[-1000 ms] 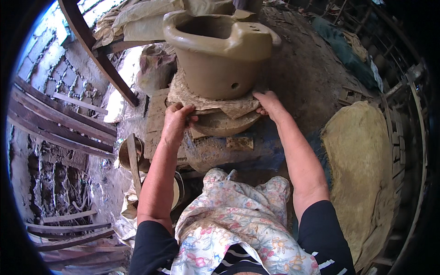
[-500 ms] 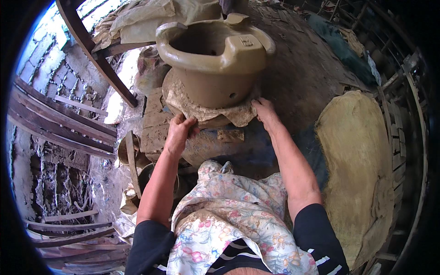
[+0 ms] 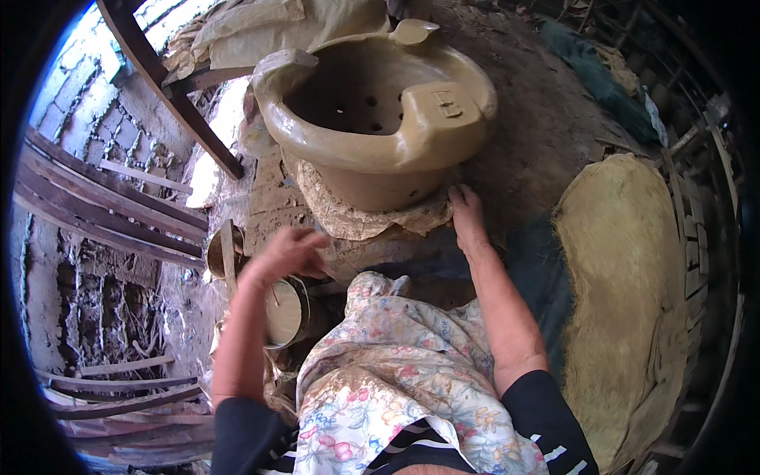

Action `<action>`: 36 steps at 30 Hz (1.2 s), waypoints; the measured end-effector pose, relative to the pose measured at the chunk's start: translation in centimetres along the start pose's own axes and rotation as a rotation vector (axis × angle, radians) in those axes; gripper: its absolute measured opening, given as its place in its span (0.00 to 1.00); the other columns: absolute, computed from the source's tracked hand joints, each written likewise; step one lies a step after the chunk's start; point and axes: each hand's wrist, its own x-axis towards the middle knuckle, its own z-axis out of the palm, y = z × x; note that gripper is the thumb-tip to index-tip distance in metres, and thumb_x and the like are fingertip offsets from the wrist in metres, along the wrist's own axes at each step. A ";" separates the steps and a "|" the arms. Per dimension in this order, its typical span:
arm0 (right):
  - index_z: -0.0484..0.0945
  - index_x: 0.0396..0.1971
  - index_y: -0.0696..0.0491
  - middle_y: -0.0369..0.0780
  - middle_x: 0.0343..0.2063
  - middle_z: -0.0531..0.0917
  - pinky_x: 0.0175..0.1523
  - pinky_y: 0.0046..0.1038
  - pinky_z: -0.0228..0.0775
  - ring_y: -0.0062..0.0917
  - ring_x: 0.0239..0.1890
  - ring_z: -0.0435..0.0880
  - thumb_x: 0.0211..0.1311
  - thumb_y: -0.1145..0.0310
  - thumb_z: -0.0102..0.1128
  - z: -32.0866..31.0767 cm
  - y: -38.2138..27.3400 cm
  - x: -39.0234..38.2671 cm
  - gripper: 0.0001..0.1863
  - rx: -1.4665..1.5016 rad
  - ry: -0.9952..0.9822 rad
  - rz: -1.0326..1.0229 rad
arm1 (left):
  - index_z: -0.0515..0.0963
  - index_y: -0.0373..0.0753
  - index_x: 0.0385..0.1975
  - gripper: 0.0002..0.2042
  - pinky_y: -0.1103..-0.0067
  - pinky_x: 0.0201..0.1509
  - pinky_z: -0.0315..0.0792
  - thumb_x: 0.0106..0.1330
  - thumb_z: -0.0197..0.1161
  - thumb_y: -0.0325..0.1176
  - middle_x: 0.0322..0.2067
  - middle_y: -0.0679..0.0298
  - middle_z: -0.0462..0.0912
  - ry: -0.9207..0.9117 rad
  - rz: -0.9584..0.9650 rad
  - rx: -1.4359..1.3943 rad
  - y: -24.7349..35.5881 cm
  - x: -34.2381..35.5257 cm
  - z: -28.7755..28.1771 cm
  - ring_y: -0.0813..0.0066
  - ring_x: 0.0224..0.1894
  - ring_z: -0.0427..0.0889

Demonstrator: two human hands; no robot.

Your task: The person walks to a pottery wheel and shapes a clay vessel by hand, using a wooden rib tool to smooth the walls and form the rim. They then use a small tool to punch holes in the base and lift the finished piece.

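A wet-looking brown clay stove (image 3: 372,184), shaped like a deep bowl, stands in front of me. Its thick glossy rim carries raised lugs, and several holes show in its floor. Under it lies a piece of clay-stained sacking (image 3: 348,222), its near edge hanging loose. My right hand (image 3: 469,215) is closed at the right corner of this sacking, close beside the stove's base. Away from the cloth, my left hand (image 3: 294,252) hovers lower left, blurred, with loosely bent fingers apart and nothing visible in them.
A bucket (image 3: 286,313) of greyish liquid stands below my left hand, near a stick (image 3: 229,257). A long yellowish sack (image 3: 621,301) lies at the right. Wooden slats (image 3: 111,206) line the left side. Pale sheeting (image 3: 245,36) is heaped at the far left.
My left hand has let go of the sacking and moved down and left. The stove appears nearer and shows more of its inside. My right hand stays at the sacking's corner.
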 end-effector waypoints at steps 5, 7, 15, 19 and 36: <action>0.75 0.41 0.63 0.41 0.36 0.79 0.46 0.27 0.65 0.23 0.39 0.74 0.62 0.64 0.48 -0.8 -0.1 0.8 0.16 0.116 0.031 -0.073 | 0.78 0.34 0.33 0.12 0.81 0.42 0.70 0.62 0.59 0.39 0.27 0.64 0.80 0.622 0.691 0.517 12.3 0.5 -13.1 0.78 0.32 0.77; 0.75 0.41 0.63 0.41 0.37 0.79 0.46 0.26 0.64 0.21 0.39 0.74 0.63 0.64 0.48 -1.5 0.2 1.9 0.17 0.160 0.054 -0.070 | 0.73 0.38 0.51 0.26 0.80 0.42 0.67 0.61 0.56 0.54 0.40 0.67 0.78 0.405 0.878 0.618 17.9 2.6 -14.4 0.80 0.40 0.73; 0.72 0.51 0.56 0.41 0.47 0.78 0.52 0.27 0.67 0.24 0.46 0.76 0.63 0.59 0.53 -4.7 0.5 5.9 0.21 0.011 -0.034 -0.320 | 0.74 0.33 0.47 0.25 0.74 0.45 0.73 0.49 0.66 0.38 0.35 0.54 0.82 0.035 0.579 1.139 28.7 11.5 -5.5 0.62 0.39 0.80; 0.72 0.51 0.56 0.41 0.47 0.78 0.52 0.28 0.67 0.24 0.46 0.76 0.63 0.59 0.53 -5.6 -0.4 5.7 0.21 0.106 -0.084 -0.113 | 0.77 0.32 0.38 0.21 0.70 0.43 0.73 0.44 0.63 0.38 0.32 0.49 0.80 0.086 0.623 1.386 30.4 13.6 -4.1 0.58 0.37 0.80; 0.72 0.51 0.56 0.41 0.46 0.78 0.52 0.28 0.68 0.25 0.45 0.77 0.63 0.59 0.53 -4.5 -4.3 6.4 0.21 0.129 -0.157 0.034 | 0.75 0.36 0.44 0.26 0.68 0.43 0.75 0.42 0.67 0.40 0.34 0.53 0.80 -0.119 0.344 1.367 32.4 15.5 -4.1 0.60 0.39 0.80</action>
